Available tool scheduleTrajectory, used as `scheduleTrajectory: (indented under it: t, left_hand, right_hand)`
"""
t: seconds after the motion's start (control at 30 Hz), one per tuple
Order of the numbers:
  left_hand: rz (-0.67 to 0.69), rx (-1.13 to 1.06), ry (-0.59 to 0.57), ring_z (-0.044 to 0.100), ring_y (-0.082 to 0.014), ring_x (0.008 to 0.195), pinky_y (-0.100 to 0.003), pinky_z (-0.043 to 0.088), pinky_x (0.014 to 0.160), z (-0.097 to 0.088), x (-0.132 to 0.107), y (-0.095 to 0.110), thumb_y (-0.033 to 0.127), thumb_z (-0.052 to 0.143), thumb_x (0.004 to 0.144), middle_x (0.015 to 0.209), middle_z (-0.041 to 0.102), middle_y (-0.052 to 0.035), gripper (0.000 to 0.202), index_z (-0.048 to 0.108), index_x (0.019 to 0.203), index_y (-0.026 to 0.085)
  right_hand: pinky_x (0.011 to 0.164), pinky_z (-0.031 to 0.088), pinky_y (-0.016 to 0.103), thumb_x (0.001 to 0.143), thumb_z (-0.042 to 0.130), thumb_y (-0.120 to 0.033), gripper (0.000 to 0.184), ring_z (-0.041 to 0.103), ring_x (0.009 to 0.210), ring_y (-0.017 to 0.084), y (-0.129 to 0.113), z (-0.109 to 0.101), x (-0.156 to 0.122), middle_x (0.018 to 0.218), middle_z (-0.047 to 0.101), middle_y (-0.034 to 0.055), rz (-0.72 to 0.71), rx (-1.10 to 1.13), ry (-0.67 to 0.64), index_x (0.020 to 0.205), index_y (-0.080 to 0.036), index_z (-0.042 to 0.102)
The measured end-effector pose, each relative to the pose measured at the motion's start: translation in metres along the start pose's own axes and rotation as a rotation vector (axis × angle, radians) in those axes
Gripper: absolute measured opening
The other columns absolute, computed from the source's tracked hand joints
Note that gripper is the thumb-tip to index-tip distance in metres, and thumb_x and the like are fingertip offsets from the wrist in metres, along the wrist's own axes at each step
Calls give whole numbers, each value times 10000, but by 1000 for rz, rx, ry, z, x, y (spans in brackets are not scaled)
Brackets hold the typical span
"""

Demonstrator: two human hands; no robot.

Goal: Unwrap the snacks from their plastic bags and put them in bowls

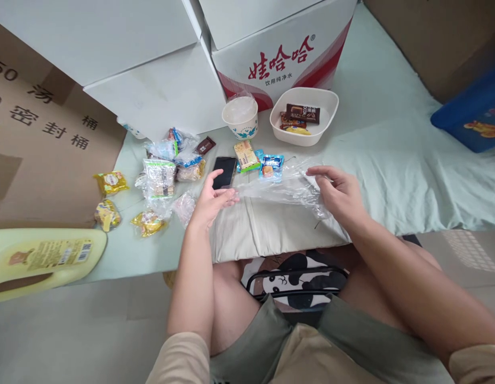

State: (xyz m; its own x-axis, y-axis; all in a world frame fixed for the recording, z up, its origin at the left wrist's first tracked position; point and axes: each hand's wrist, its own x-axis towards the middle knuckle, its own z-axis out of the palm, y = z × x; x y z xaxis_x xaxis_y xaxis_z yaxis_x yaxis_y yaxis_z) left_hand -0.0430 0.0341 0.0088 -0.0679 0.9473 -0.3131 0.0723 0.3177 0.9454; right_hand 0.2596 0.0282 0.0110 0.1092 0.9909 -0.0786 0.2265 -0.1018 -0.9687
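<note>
A clear plastic bag (pixel 277 191) is stretched between my two hands, low over the table's front part. My left hand (pixel 211 200) pinches its left end between thumb and fingers, with the index finger raised. At the other end, my right hand (pixel 339 192) is closed on the bag's bunched side. Just behind my left hand lies a dark phone (pixel 224 169). A green-and-cream snack packet (pixel 246 156) and a blue snack packet (pixel 271 166) rest beyond the bag. The bag looks see-through, and I make out nothing inside it.
Several wrapped snacks (pixel 159 178) are heaped on the left. A paper cup (pixel 240 118) with plastic in it and a white bowl (pixel 331 114) holding snack bars stand before a white carton (pixel 283 66). A yellow jug (pixel 81 237) and a blue container (pixel 467 114) flank the table.
</note>
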Motion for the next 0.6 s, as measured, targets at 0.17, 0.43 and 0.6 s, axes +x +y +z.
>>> scheduleTrajectory:
  t: [0.17, 0.43, 0.6]
  left_hand:
    - [49, -90, 149, 677, -113, 572, -184, 523, 538, 0, 3, 3, 299, 813, 668, 696, 704, 19, 514, 561, 1108, 216]
    - [166, -174, 125, 649, -128, 476, -184, 459, 435, 0, 0, 6, 365, 744, 712, 630, 695, 45, 462, 534, 1108, 254]
    - [279, -209, 217, 563, -107, 418, -189, 418, 400, 1, -1, 7, 330, 720, 679, 538, 617, 37, 239, 577, 821, 201]
  right_hand:
    - [414, 247, 238, 814, 597, -234, 256, 308, 415, 81, -2, -1, -1, 490, 395, -69, 19, 9, 23, 1042, -212, 711]
    - [430, 301, 227, 778, 664, -281, 309, 374, 467, 53, 3, -1, 0, 859, 674, 23, -80, -19, 6, 1078, -209, 685]
    - [420, 303, 218, 775, 667, -284, 335, 401, 485, 48, 6, 0, 2, 948, 655, 35, -122, -14, -5, 1103, -218, 678]
